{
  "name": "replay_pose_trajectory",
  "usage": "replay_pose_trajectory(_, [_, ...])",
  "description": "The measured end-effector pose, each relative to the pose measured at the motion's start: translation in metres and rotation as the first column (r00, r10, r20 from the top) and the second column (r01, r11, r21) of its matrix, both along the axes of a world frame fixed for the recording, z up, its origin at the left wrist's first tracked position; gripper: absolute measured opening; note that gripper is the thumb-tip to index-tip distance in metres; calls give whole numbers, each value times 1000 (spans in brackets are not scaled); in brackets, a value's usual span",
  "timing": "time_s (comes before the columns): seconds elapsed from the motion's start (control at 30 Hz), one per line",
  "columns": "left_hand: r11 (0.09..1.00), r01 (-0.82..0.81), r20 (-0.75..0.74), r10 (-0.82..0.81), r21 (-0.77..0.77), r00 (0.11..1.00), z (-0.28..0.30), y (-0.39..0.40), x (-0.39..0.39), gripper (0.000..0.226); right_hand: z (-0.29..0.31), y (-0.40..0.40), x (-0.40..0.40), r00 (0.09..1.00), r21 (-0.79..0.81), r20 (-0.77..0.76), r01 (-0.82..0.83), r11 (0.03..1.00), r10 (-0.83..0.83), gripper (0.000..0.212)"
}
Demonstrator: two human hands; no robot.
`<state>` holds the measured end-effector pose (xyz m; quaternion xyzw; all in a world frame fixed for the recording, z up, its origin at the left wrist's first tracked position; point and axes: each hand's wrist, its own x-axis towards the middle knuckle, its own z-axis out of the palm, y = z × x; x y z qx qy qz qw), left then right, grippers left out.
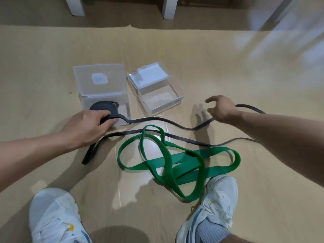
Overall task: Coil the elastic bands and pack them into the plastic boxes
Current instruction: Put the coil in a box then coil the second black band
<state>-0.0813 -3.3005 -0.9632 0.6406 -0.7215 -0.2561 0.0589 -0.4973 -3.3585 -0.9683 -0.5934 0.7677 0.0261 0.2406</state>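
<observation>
- Fingers (107, 120) of the left hand (87, 127) pinch the coiled black band (105, 106) at the frosted box (105, 100); keep this pinch firm so the coil stays tight.
- Green band (184, 163) lies loose on the floor (43, 67), uncoiled.
- Right hand (222, 109), fingers spread and empty, hovers above the black tail; feed it flat, untwisted.
- Clear box (161, 100) stands open, empty.

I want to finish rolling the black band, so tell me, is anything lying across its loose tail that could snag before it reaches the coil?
Yes. The green band lies tangled over one strand of the black band in front of the shoes. The left hand holds the coil at the frosted box; the right hand hovers open.
</observation>
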Motion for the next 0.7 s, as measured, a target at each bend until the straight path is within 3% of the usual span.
replay_pose_trajectory(0.07, [1000, 12, -74, -14, -22, 997, 7, -1, -12, 44, 3, 4, 41, 988, -22, 76, -133, 991, 135, 44])
replay_pose_trajectory(0.13, [997, 19, -159, -30, -73, 987, 16, 0, -27, 42, 15, 15, 87, 921, -53, 208, -327, 944, 331, 55])
replay_pose_trajectory(0.2, [990, 36, -246, -69, -140, 967, 30, 5, -41, 35, 35, 34, 131, 802, -46, 357, -497, 867, 479, 65])
replay_pose_trajectory(0.27, [985, 47, -368, -105, -163, 924, 43, 10, -53, 29, 51, 53, 163, 656, -89, 503, -609, 789, 563, 53])
replay_pose_trajectory(0.33, [997, 19, -584, -56, -70, 810, 57, 14, -60, 42, 60, 68, 180, 601, -166, 556, -596, 785, 574, 43])
replay_pose_trajectory(0.4, [998, -28, -743, 59, 54, 667, 71, 14, -59, 52, 65, 71, 183, 635, -214, 581, -484, 848, 509, 43])
replay_pose_trajectory(0.5, [992, -74, -785, 130, 107, 606, 82, 9, -54, 35, 71, 68, 184, 672, -208, 625, -348, 914, 398, 43])
replay_pose_trajectory(0.6, [972, -172, -801, 232, 163, 551, 79, 10, -46, 3, 71, 69, 180, 556, -127, 784, -292, 948, 276, 36])
replay_pose_trajectory(0.7, [939, -237, -798, 337, 248, 500, 73, 17, -41, 17, 76, 74, 175, 490, -122, 842, -235, 964, 226, 32])
